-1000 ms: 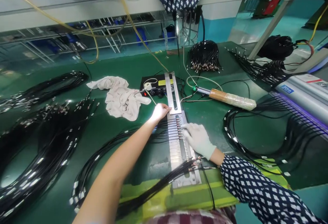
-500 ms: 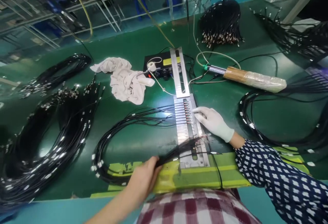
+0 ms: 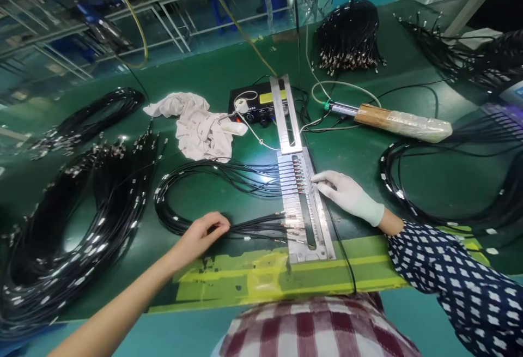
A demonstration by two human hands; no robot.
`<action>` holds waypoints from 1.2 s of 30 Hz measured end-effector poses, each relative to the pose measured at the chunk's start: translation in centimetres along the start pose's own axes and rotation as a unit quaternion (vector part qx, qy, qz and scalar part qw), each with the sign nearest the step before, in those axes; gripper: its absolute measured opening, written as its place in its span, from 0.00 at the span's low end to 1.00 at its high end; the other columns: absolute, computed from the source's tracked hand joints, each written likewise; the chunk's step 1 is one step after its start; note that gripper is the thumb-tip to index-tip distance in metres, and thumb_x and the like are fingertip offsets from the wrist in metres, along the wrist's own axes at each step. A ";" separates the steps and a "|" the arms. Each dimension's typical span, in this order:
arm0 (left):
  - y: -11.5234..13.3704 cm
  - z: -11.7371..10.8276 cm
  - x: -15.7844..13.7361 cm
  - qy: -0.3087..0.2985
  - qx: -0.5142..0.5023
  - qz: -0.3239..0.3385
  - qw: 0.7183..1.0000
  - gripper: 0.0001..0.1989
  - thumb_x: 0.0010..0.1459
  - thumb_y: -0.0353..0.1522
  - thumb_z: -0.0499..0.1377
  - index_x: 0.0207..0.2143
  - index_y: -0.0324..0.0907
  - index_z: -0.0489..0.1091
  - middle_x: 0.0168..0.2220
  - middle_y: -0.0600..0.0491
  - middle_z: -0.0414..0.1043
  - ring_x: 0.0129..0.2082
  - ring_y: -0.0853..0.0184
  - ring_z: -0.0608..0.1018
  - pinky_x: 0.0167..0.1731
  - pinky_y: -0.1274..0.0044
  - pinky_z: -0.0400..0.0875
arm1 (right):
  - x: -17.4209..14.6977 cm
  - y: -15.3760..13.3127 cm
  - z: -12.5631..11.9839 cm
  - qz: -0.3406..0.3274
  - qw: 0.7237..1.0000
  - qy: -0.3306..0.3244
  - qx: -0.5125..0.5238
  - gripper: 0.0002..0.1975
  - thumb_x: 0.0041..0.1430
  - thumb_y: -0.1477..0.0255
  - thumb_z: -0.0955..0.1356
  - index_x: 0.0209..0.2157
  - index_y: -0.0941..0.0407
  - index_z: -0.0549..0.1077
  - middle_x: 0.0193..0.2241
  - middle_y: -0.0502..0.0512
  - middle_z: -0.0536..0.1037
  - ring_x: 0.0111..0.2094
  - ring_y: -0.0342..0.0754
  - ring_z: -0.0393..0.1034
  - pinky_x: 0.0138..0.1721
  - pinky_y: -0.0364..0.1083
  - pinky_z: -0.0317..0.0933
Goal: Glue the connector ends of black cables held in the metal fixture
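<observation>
Left hand (image 3: 207,227) closed around black cables (image 3: 253,227), lower centre.
Right hand (image 3: 349,194), thumb and finger parted, at the metal fixture's (image 3: 321,226) edge; best keep the black cables flat, evenly spread.

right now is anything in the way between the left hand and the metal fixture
Nothing visible blocks it: only the black cables at the left hand span the green tabletop to the metal fixture, their ends lying over its lower part.
</observation>
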State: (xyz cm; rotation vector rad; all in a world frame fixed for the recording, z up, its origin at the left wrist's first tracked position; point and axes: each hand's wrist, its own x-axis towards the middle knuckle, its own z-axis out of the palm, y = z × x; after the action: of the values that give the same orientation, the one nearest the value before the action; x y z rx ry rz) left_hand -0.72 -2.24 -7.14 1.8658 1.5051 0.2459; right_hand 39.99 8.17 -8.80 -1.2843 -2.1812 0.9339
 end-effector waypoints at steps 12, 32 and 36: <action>2.3 -3.4 1.0 -0.131 -0.137 -0.118 0.975 0.21 0.61 0.49 0.55 0.37 0.41 0.76 0.38 0.52 0.73 0.37 0.66 0.73 0.40 0.77 0.65 | 0.1 0.1 0.1 0.008 1.000 -0.001 -0.020 0.15 0.67 0.62 0.61 0.46 0.51 0.75 0.48 0.53 0.79 0.49 0.57 0.73 0.54 0.59 0.62; 7.5 6.2 6.5 0.102 0.149 0.153 0.972 0.10 0.68 0.31 0.50 0.48 0.41 0.67 0.42 0.47 0.71 0.43 0.61 0.71 0.44 0.68 0.68 | -1.0 0.1 -0.5 -0.010 1.000 0.014 0.015 0.13 0.67 0.67 0.62 0.46 0.52 0.76 0.46 0.53 0.80 0.47 0.55 0.74 0.54 0.55 0.65; 7.4 6.6 7.6 0.122 0.088 0.214 0.965 0.10 0.68 0.30 0.49 0.47 0.42 0.68 0.40 0.49 0.71 0.41 0.65 0.73 0.43 0.73 0.70 | -0.9 0.2 -0.2 -0.009 0.999 0.024 0.028 0.12 0.67 0.68 0.63 0.46 0.52 0.76 0.46 0.53 0.80 0.46 0.54 0.74 0.52 0.54 0.65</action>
State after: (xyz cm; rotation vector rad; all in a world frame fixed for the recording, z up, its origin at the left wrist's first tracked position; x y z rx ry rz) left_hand 11.00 1.52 -9.43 2.3676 1.2938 0.5766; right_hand 40.63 7.55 -8.87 -1.2457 -2.1123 0.9393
